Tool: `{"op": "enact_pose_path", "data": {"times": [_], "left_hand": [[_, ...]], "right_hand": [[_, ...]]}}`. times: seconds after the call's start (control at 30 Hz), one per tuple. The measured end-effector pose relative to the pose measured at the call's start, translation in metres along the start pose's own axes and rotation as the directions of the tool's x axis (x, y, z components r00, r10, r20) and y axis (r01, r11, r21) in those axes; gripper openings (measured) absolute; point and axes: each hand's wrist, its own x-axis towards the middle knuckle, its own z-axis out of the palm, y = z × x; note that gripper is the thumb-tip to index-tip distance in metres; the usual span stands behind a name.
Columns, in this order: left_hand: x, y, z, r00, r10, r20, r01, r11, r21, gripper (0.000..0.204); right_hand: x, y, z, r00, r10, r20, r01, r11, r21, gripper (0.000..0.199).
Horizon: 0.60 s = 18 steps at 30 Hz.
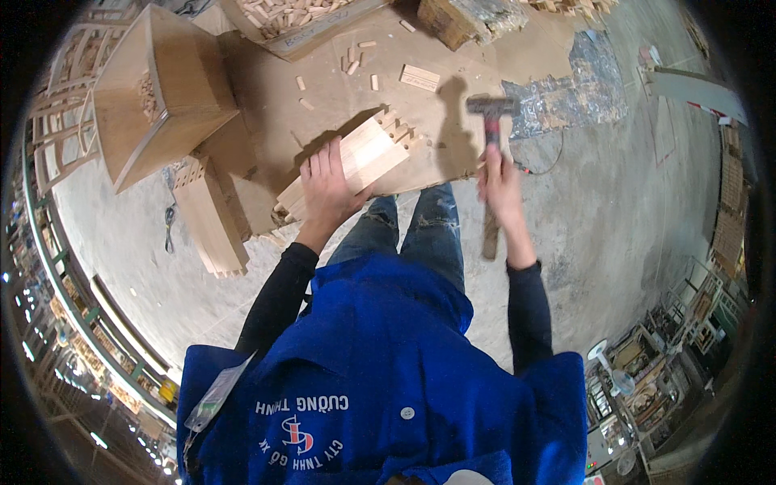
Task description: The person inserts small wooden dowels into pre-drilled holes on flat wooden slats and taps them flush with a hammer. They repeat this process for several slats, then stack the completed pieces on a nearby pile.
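Observation:
My right hand [499,184] is wrapped round the handle of a hammer [491,120], whose dark head is raised to the right of the workbench edge. My left hand [326,187] rests on a bundle of pale wooden pieces [372,153] lying aslant on the cardboard-covered table [267,105]. Its fingers lie stretched over the top of the wood. Dowels and holes show at the far right end of the bundle. I cannot tell whether the hammer touches anything; its head stands apart from the wood in this view.
A box of loose dowels [323,28] stands at the back, and a tall cardboard box [178,89] is at the left. Several dowels [374,82] and a short wooden block [419,78] lie beyond the bundle. More slats [208,218] stack at the left; a rough timber block [465,20] sits behind.

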Motion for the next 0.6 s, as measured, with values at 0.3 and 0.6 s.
{"op": "enact_pose_path", "data": {"times": [0.3, 0.6], "left_hand": [[-0.004, -0.001, 0.005, 1.0, -0.01, -0.014, 0.01, 1.0, 0.004, 0.106], [-0.002, -0.003, 0.006, 0.997, 0.075, 0.004, -0.075, 0.997, 0.018, 0.102]], "right_hand": [[-0.063, -0.112, -0.044, 0.994, 0.111, -0.016, -0.101, 0.947, 0.306, 0.049], [-0.045, 0.028, 0.062, 0.932, -0.361, 0.035, 0.35, 0.871, -0.345, 0.043]]}}
